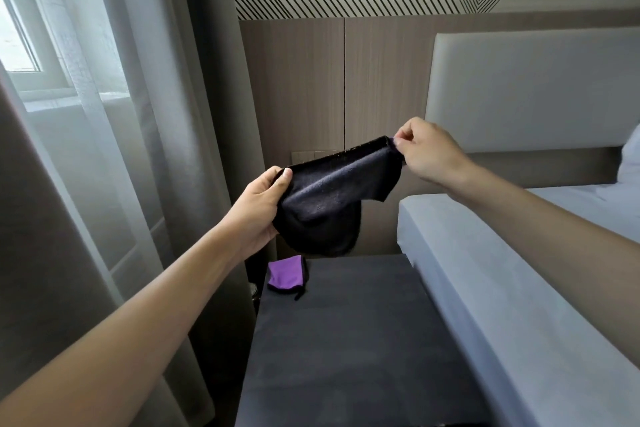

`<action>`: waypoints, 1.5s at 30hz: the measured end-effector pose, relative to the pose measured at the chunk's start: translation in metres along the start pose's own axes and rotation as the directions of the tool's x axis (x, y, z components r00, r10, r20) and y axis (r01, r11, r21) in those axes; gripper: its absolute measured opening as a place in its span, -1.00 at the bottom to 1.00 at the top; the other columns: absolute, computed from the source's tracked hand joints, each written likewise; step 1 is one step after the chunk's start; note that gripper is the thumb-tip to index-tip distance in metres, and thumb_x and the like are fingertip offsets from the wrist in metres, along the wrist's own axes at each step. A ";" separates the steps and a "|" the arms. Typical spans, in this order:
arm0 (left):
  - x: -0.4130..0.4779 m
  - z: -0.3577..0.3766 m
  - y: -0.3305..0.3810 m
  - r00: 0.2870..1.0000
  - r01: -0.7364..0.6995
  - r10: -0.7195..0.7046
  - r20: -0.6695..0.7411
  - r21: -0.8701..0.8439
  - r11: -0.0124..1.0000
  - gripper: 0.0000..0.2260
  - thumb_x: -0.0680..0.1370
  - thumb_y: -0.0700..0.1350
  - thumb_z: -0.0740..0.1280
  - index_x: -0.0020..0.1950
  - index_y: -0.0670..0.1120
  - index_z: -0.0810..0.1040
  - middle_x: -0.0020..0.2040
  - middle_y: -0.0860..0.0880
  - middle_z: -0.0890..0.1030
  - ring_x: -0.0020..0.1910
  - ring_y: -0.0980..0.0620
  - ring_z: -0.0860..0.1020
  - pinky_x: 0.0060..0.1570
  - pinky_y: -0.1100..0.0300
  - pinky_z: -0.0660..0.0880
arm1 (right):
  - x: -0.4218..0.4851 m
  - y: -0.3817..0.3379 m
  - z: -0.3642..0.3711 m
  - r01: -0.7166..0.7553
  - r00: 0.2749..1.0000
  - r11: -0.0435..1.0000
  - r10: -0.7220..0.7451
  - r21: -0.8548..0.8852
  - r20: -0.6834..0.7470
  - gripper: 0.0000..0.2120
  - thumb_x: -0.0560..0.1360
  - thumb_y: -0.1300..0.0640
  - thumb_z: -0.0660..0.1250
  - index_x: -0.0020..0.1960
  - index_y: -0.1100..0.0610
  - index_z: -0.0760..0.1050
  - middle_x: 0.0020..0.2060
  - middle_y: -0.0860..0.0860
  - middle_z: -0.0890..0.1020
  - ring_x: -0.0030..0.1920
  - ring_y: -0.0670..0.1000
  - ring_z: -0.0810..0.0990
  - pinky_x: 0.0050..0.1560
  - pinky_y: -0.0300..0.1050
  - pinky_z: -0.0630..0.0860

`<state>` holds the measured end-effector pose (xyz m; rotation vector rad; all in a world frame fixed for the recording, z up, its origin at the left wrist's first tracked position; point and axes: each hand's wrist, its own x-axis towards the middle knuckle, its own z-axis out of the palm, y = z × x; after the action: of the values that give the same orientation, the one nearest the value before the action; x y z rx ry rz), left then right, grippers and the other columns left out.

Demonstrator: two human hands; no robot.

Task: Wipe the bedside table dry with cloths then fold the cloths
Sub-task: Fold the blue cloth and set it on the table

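A dark purple-black cloth [332,198] hangs in the air above the far end of the dark bedside table [363,340]. My left hand [259,208] grips its left edge, thumb on top. My right hand [426,152] pinches its upper right corner, held higher than the left. The cloth sags in loose folds between them. A second, bright purple cloth with black trim [285,276] lies folded small on the table's far left corner.
A bed with white sheets [519,270] runs along the table's right side, with a padded headboard [533,87] behind. Grey curtains [145,114] hang close on the left. A wood wall panel with a switch plate [311,156] stands behind the table.
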<state>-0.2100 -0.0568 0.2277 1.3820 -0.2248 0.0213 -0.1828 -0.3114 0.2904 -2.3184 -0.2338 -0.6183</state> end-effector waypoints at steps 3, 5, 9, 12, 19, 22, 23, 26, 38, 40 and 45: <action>-0.003 0.003 -0.005 0.999 -0.046 0.049 -0.015 0.156 0.987 -0.83 0.65 0.01 0.27 -0.10 -0.03 0.47 -0.20 0.00 0.55 -0.28 0.10 0.52 -0.39 0.23 0.48 | 0.005 0.003 0.001 -0.054 0.998 0.998 0.055 0.037 -0.038 -0.88 0.64 0.17 0.21 -0.04 0.11 0.49 -0.11 0.03 0.57 -0.05 0.08 0.51 -0.10 -0.07 0.40; -0.007 0.003 -0.004 0.994 -0.107 0.110 0.006 0.282 0.953 -0.86 0.59 0.01 0.37 -0.03 -0.04 0.51 -0.16 -0.02 0.61 -0.24 0.08 0.59 -0.34 0.19 0.53 | 0.006 0.003 0.001 -0.109 0.994 0.982 0.113 0.154 -0.014 -0.84 0.61 0.17 0.21 -0.13 0.10 0.49 -0.15 0.03 0.57 -0.08 0.07 0.52 -0.04 0.00 0.47; -0.009 -0.010 -0.003 0.982 -0.179 0.126 0.141 0.477 0.860 -0.58 0.38 -0.06 0.60 0.15 -0.01 0.52 0.01 -0.14 0.66 -0.02 -0.09 0.68 -0.06 0.00 0.65 | 0.005 0.005 0.001 -0.114 0.993 0.975 0.120 0.189 -0.020 -0.81 0.56 0.16 0.22 -0.07 0.26 0.53 -0.23 -0.01 0.56 -0.15 0.02 0.49 -0.12 -0.07 0.42; -0.007 -0.016 -0.007 0.976 -0.178 0.071 0.205 0.571 0.801 -0.50 0.35 -0.25 0.60 0.18 0.00 0.49 0.01 -0.13 0.68 0.03 -0.13 0.67 0.00 -0.04 0.64 | 0.002 0.004 -0.001 -0.059 0.994 0.987 0.071 0.147 -0.081 -0.85 0.60 0.15 0.23 -0.03 0.14 0.56 -0.23 -0.10 0.57 -0.09 0.04 0.53 -0.16 -0.11 0.41; -0.004 -0.018 -0.010 0.970 -0.148 -0.114 0.216 0.890 0.430 -0.55 0.17 -0.25 0.58 -0.03 0.01 0.56 -0.14 0.04 0.68 -0.13 0.05 0.66 -0.14 0.11 0.62 | -0.001 -0.001 0.002 -0.062 0.997 0.985 0.067 0.163 -0.031 -0.78 0.60 0.13 0.17 0.01 0.21 0.55 -0.07 0.09 0.68 0.06 0.15 0.62 0.13 0.05 0.52; -0.010 -0.013 -0.010 0.941 -0.089 -0.222 0.255 0.820 0.565 -0.61 0.24 -0.33 0.60 -0.02 -0.04 0.62 -0.11 -0.01 0.72 -0.12 0.05 0.68 -0.11 0.17 0.60 | 0.000 -0.001 0.001 -0.094 0.995 0.969 0.094 0.228 0.012 -0.79 0.60 0.13 0.12 -0.03 0.20 0.49 -0.08 0.14 0.66 -0.02 0.16 0.61 0.06 0.06 0.52; -0.012 -0.013 -0.009 0.927 -0.053 -0.236 0.290 0.726 0.686 -0.62 0.28 -0.35 0.59 0.03 -0.11 0.63 -0.04 -0.08 0.73 -0.05 -0.02 0.69 -0.03 0.10 0.61 | -0.001 -0.001 0.002 -0.106 0.994 0.959 0.098 0.264 0.042 -0.82 0.61 0.15 0.10 -0.04 0.17 0.45 -0.13 0.12 0.61 -0.09 0.13 0.57 -0.01 0.03 0.51; -0.019 -0.012 -0.008 0.877 0.152 -0.294 0.381 0.360 0.920 -0.73 0.45 -0.27 0.50 0.13 -0.27 0.62 0.06 -0.21 0.69 0.04 -0.13 0.66 0.10 0.06 0.58 | -0.002 0.002 0.005 -0.116 0.991 0.952 0.091 0.282 0.100 -0.86 0.65 0.13 0.07 0.00 0.09 0.37 -0.18 0.07 0.49 -0.17 0.06 0.48 -0.16 0.02 0.50; -0.017 0.012 -0.006 0.978 0.205 -0.210 0.004 -0.239 0.949 -0.61 0.62 0.07 0.27 0.32 -0.17 0.55 0.12 -0.15 0.69 0.03 -0.07 0.69 -0.14 0.08 0.64 | -0.004 0.007 -0.020 -0.687 0.608 0.609 0.183 0.397 0.773 -0.66 0.46 0.22 0.29 0.23 0.08 0.42 -0.03 0.08 0.63 -0.11 0.03 0.66 -0.16 -0.11 0.59; -0.014 0.009 -0.003 0.959 0.253 -0.280 -0.050 -0.296 0.921 -0.58 0.63 0.14 0.24 0.35 -0.12 0.53 0.16 -0.14 0.69 0.05 -0.07 0.70 -0.20 0.07 0.64 | -0.002 0.018 -0.026 -0.688 0.628 0.555 0.131 0.468 0.767 -0.31 0.38 0.43 0.29 0.47 0.10 0.34 0.35 0.17 0.50 0.32 0.09 0.55 0.26 -0.09 0.47; -0.014 0.002 0.005 0.933 0.335 -0.358 -0.020 -0.310 0.890 -0.53 0.65 0.19 0.17 0.24 -0.17 0.58 0.01 -0.14 0.72 -0.10 -0.04 0.72 -0.06 0.04 0.58 | -0.012 0.039 -0.014 -0.639 0.607 0.719 0.255 0.272 0.753 -0.35 0.42 0.57 0.36 0.45 0.24 0.38 0.48 0.31 0.36 0.44 0.17 0.42 0.46 -0.04 0.37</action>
<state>-0.2243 -0.0564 0.2302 1.0950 0.0861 -0.2497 -0.1851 -0.3491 0.2703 -1.8294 -0.0820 0.5485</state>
